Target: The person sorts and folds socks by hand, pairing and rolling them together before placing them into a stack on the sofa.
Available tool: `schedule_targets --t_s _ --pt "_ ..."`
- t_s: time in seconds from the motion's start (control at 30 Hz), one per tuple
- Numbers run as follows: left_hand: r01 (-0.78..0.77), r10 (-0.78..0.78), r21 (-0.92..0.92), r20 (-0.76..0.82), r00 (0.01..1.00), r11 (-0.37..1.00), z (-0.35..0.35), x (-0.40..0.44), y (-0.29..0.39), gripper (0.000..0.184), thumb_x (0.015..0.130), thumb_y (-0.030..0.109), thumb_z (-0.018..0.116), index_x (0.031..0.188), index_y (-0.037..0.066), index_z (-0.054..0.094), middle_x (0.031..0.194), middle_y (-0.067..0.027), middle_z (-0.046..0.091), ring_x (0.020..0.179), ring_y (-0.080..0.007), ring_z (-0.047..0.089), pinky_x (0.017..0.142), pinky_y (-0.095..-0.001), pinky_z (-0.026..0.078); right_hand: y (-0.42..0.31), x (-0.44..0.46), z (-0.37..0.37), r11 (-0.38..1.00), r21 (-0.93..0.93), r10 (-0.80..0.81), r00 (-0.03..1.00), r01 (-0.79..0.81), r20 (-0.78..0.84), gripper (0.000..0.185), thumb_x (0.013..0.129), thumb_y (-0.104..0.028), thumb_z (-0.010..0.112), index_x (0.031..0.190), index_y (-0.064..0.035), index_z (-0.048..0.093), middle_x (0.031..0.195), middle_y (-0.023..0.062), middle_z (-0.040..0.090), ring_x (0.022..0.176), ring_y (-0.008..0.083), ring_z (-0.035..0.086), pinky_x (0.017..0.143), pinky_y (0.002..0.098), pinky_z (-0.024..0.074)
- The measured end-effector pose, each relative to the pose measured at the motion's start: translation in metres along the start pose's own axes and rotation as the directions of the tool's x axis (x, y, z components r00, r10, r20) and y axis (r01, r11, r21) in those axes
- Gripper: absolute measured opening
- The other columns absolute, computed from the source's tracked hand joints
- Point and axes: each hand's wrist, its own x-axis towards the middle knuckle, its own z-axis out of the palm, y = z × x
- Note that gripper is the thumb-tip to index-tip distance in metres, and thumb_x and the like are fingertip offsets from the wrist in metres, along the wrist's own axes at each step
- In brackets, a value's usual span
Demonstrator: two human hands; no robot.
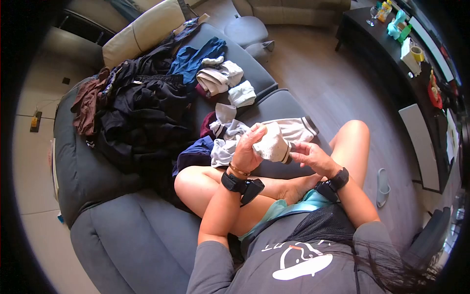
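A white sock (272,143) with a dark striped cuff is held up between my two hands, above my crossed legs. My left hand (248,149) grips its left side, fingers bent around the fabric. At the cuff, my right hand (312,158) pinches the dark edge between thumb and fingers. Behind the sock, a light sock with a dark band (296,128) lies on the grey sofa (274,105). Crumpled light grey socks (224,149) and a dark blue cloth (196,156) rest left of my left hand. Farther up sit bundled white socks (242,94).
Dark clothes (147,110), a brown garment (91,100) and a blue garment (196,59) are heaped on the sofa at left. A dark cabinet (377,49) with bottles and tape stands at right. One slipper (383,188) lies on the floor.
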Motion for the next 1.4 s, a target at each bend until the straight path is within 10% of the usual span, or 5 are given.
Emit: schedule_targets --t_s 0.27,0.43,0.77,0.83,1.4 --pt "-0.108 0.206 0.385 -0.223 0.953 0.917 -0.001 0.006 -0.003 0.022 0.089 0.01 0.059 0.109 0.004 0.053 0.097 -0.0051 0.06 0.087 -0.0095 0.059 0.076 -0.0238 0.05 -0.005 -0.003 -0.009 0.877 0.249 -0.354 0.903 0.411 -0.244 0.024 0.088 -0.012 0.058 0.11 -0.001 0.059 0.102 0.0021 0.062 0.09 0.0082 0.055 0.083 0.024 0.0423" --pt "-0.111 0.272 0.544 -0.225 0.936 0.832 -0.011 0.009 -0.005 0.021 0.088 0.018 0.064 0.102 0.002 0.061 0.087 -0.0015 0.062 0.081 -0.0072 0.057 0.074 -0.0206 0.049 -0.025 -0.018 -0.011 0.801 -0.162 -0.588 0.706 0.577 -0.395 0.01 0.092 -0.014 0.054 0.09 -0.0042 0.056 0.084 -0.0017 0.058 0.077 0.0056 0.049 0.074 0.0213 0.0425" --pt "-0.077 0.133 0.798 -0.004 0.991 0.598 -0.02 0.004 -0.009 0.025 0.084 0.016 0.068 0.1 -0.003 0.062 0.104 -0.0093 0.056 0.082 -0.0119 0.06 0.07 -0.0228 0.051 -0.03 -0.029 -0.018 0.807 -0.245 -0.591 0.735 0.538 -0.333 0.017 0.098 -0.021 0.045 0.097 -0.0058 0.051 0.079 -0.003 0.049 0.071 0.0046 0.042 0.066 0.0192 0.0379" --pt "-0.042 0.15 0.983 0.014 0.989 0.181 -0.013 0.004 -0.005 0.019 0.085 0.013 0.066 0.098 -0.001 0.063 0.106 -0.009 0.056 0.08 -0.0093 0.058 0.07 -0.0229 0.049 -0.034 -0.033 -0.017 0.804 -0.272 -0.594 0.735 0.529 -0.328 0.018 0.098 -0.022 0.046 0.096 -0.0056 0.051 0.078 -0.0037 0.048 0.07 0.0042 0.042 0.065 0.0189 0.0374" --pt "-0.219 0.247 0.974 0.199 0.948 0.058 -0.005 0.007 -0.014 0.013 0.079 0.011 0.069 0.087 0.001 0.065 0.095 -0.0092 0.061 0.08 -0.0163 0.061 0.07 -0.0272 0.05 -0.044 -0.04 -0.01 0.755 -0.429 -0.64 0.7 0.496 -0.318 0.014 0.096 -0.018 0.05 0.095 -0.0041 0.051 0.079 -0.0034 0.049 0.073 0.0053 0.042 0.067 0.0193 0.038"
